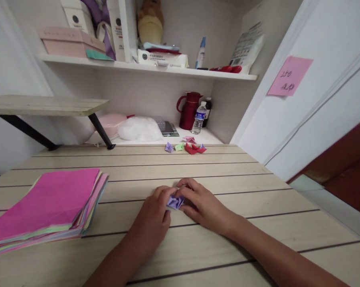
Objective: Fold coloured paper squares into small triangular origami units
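A small piece of folded purple paper (pixel 175 202) lies low over the middle of the wooden table, between my two hands. My left hand (pixel 156 211) grips its left side, with the fingers bent over the top and the thumb near the lower edge. From the right, my right hand (pixel 198 203) curls its fingers over the paper's top and right edge. Part of the paper is hidden under the fingertips. Beyond my hands, at the table's back edge, sit several small folded paper shapes: a purple one (pixel 169 147), a green one (pixel 179 146) and red ones (pixel 192 148).
A stack of coloured paper (pixel 54 199), bright pink on top, lies at the left. A raised wooden shelf (pixel 48 105) on black legs stands behind it. At the back are a red jug (pixel 189 111), a water bottle (pixel 199 118) and a clear plastic bag (pixel 140 128).
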The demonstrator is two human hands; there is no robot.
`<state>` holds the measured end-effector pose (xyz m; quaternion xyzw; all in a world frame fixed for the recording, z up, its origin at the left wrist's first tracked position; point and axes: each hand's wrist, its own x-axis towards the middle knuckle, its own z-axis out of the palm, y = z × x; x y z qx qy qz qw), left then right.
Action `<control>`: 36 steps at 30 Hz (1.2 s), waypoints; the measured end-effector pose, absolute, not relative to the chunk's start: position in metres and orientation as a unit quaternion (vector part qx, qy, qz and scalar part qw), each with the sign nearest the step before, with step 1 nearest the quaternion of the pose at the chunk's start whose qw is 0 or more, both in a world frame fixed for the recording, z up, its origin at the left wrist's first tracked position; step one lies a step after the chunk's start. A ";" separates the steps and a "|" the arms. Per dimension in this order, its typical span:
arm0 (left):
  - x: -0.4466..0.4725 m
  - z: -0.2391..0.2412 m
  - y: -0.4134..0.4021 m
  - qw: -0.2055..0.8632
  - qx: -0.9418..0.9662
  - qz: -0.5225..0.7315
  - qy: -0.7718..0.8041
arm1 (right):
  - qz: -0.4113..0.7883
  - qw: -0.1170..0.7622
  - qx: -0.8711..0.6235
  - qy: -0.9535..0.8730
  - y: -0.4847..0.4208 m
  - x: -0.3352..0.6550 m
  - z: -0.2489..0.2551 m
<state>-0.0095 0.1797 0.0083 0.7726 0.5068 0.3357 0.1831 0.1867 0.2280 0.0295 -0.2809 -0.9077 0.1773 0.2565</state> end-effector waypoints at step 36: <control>0.004 0.027 0.173 0.332 0.649 0.383 0.567 | 0.353 0.291 -0.305 -0.835 0.224 0.213 0.054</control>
